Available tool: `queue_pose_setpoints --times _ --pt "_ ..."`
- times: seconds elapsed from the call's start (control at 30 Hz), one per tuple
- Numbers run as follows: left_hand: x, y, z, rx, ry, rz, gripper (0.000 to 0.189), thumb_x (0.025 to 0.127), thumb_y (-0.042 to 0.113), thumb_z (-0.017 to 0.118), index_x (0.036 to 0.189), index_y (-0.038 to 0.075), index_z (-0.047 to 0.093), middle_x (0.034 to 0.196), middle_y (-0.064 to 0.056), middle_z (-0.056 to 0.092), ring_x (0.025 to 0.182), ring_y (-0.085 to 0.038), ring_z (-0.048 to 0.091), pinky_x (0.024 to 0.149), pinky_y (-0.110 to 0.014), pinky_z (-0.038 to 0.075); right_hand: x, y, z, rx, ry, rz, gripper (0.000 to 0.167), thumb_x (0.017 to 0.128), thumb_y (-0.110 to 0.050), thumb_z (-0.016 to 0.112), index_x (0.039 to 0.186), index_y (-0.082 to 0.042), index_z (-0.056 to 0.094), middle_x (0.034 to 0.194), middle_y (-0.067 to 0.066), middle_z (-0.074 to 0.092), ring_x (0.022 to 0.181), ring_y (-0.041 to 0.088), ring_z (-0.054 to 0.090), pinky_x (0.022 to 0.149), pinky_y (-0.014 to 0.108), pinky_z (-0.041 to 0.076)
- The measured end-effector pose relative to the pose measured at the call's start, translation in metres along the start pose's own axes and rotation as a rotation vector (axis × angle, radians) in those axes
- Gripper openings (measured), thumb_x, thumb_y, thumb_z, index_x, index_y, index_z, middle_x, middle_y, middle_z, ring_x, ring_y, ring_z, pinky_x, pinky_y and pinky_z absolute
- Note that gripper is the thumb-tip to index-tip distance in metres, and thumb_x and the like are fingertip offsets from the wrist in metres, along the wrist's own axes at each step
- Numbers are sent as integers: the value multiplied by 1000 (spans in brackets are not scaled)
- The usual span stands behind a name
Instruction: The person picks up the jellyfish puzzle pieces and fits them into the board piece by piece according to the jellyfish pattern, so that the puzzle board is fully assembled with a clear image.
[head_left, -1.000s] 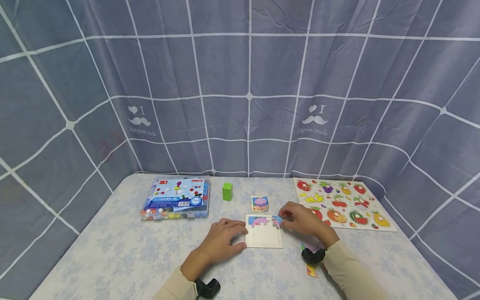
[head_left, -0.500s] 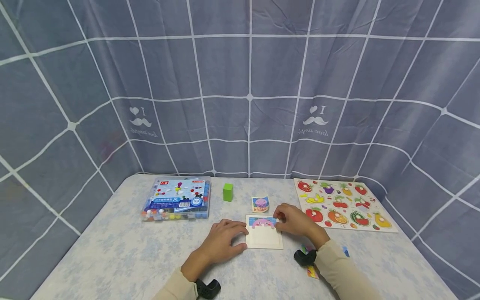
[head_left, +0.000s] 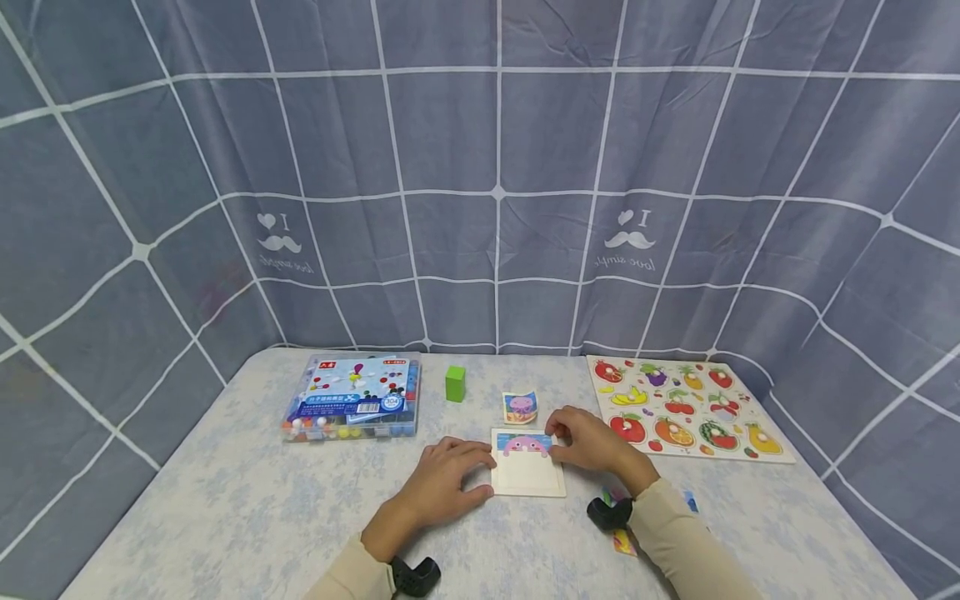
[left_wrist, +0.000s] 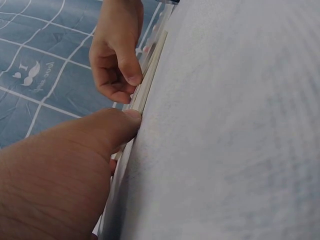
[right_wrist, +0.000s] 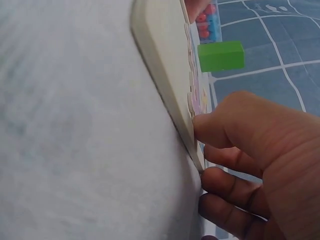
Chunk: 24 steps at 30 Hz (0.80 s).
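Note:
A shallow wooden puzzle tray (head_left: pixel 528 479) lies flat on the table in the head view. Along its far side runs a row of puzzle pieces (head_left: pixel 525 447) picturing a pink animal on blue. My left hand (head_left: pixel 448 483) rests at the tray's left edge, fingertips and thumb touching it. At the far right corner, my right hand (head_left: pixel 592 442) pinches the row's end piece, mostly hidden under the fingers. The right wrist view shows the right thumb (right_wrist: pixel 210 127) against the pieces' near edge, with the other fingers bent past the tray's rim. Just beyond the tray sits a small picture card (head_left: pixel 520 407).
A clear box of molecule-model parts (head_left: pixel 352 396) stands at the back left, and a green block (head_left: pixel 455 383) is right of it. A fruit puzzle board (head_left: pixel 686 408) lies at the back right. Loose colourful pieces (head_left: pixel 624 542) lie partly beneath the right forearm.
My right hand has shifted slightly left, bringing the end piece against its neighbour so the pink animal joins up. Over the last half second both hands stay in place.

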<state>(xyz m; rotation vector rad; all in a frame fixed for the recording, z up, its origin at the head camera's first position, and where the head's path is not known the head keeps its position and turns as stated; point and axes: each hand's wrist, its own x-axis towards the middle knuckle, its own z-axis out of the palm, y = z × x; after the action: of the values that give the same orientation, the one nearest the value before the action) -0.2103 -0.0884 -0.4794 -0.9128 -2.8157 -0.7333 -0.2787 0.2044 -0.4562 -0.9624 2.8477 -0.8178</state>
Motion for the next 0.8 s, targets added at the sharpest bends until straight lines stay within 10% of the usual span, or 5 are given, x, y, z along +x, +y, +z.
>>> queue_pose_setpoints --times 0.8 --pt "1 0 -2 -5 -18 -15 29 94 39 71 119 25 69 139 5 60 119 -22 51 95 -53 37 -1 -8 0 -16 0 -37 23 88 -8 76 111 -7 79 87 -3 57 71 8 45 63 27 42"
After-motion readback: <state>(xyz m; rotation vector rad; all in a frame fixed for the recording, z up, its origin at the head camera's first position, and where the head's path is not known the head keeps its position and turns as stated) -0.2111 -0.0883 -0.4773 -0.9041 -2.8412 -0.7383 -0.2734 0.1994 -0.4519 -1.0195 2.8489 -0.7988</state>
